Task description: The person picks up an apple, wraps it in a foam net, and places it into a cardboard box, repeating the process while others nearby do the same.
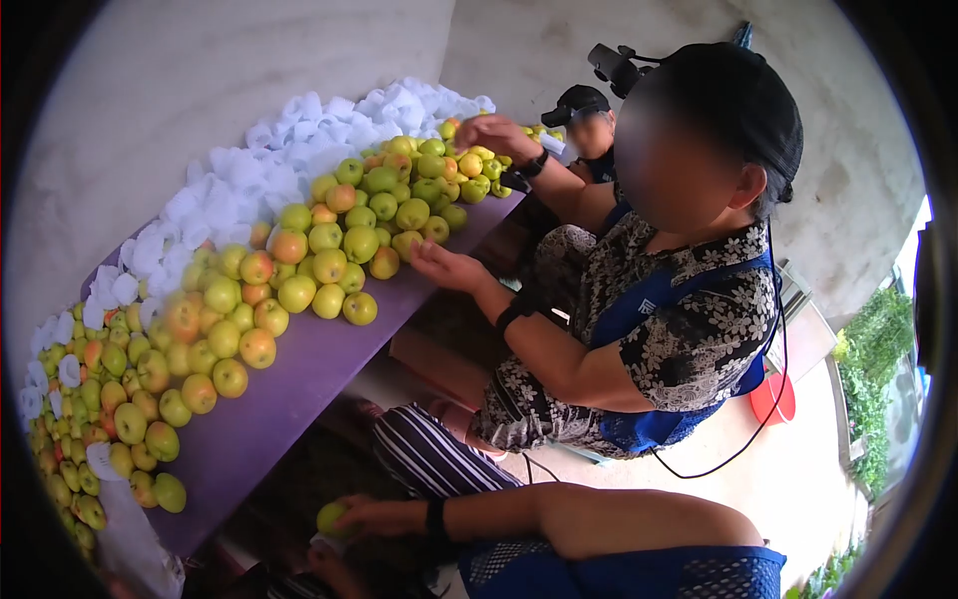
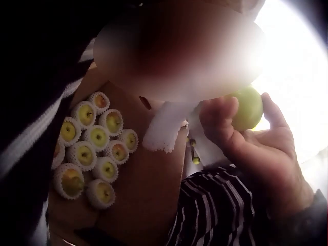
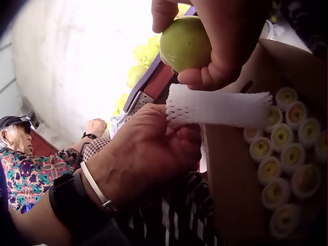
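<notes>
Hands both busy: left hand grips a green apple, right hand pinches a foam sleeve.

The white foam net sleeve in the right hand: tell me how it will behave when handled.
The foam net sleeve looks soft and probably very light: the right hand pinches only one end and it stays out nearly level. Its open mesh likely stretches and would crush easily. The green fruit in the left hand is round and smooth, so it would probably roll if set down.
</notes>
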{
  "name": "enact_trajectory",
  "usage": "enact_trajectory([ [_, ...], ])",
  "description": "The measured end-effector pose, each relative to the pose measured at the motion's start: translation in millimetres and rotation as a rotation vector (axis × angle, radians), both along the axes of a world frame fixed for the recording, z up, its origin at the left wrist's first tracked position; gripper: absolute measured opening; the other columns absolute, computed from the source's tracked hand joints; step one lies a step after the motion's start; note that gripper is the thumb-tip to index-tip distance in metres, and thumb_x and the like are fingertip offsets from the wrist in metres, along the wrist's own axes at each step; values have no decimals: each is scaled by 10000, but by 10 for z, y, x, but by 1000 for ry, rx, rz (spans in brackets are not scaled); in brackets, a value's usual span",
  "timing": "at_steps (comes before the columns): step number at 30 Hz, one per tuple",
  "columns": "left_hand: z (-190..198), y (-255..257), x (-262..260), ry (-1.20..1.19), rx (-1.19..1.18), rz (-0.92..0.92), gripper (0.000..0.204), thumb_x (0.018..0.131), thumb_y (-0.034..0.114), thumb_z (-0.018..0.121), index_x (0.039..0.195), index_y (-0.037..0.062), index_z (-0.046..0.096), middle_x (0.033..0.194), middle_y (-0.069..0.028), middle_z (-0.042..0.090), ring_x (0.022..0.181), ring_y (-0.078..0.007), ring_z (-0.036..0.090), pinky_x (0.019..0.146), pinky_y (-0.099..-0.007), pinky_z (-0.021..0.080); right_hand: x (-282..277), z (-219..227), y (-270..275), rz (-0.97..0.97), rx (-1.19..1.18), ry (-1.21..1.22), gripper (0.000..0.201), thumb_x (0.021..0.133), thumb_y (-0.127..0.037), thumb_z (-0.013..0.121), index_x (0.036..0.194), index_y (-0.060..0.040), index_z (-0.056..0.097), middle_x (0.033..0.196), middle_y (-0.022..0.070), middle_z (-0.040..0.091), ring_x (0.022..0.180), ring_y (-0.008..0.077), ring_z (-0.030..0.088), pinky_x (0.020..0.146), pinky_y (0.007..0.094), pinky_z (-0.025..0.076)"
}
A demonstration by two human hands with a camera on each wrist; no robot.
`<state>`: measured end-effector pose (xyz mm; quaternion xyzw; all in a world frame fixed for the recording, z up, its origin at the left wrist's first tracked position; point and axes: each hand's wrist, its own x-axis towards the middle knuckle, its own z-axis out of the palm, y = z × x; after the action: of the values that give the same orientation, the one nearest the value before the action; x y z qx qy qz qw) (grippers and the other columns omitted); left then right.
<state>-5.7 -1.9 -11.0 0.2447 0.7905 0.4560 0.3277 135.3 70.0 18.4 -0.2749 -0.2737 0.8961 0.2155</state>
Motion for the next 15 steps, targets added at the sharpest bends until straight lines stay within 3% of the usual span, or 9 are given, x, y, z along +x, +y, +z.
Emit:
enact_trajectory([
  [4,-42,-8,82,14,21,-40,231,799,134,493,900,-65,552,827,-138,576,727,-221,544,672,-363,458,13,143,-37,-64,-20,24,559,740,-142,619,1227,-77,353,1087,73,502,961,169,518,775,283,455],
  [6,-82,-3,103,17,32,-62,227,798,129,492,898,-65,552,829,-137,576,726,-219,543,673,-360,459,89,350,-2,10,15,101,547,728,-112,621,1213,-99,369,1061,69,499,939,154,520,756,277,464],
  [12,-256,154,169,27,103,-140,216,794,117,490,894,-64,552,835,-132,574,723,-213,540,677,-349,462,99,233,13,28,143,20,545,715,-98,621,1203,-114,379,1022,48,502,873,130,519,691,256,473],
  [15,-339,231,157,44,141,-170,211,791,111,489,891,-64,552,839,-129,574,722,-210,539,679,-344,463,86,237,8,4,68,-8,556,705,-100,633,1202,-96,384,1008,51,512,829,122,524,664,254,474],
])
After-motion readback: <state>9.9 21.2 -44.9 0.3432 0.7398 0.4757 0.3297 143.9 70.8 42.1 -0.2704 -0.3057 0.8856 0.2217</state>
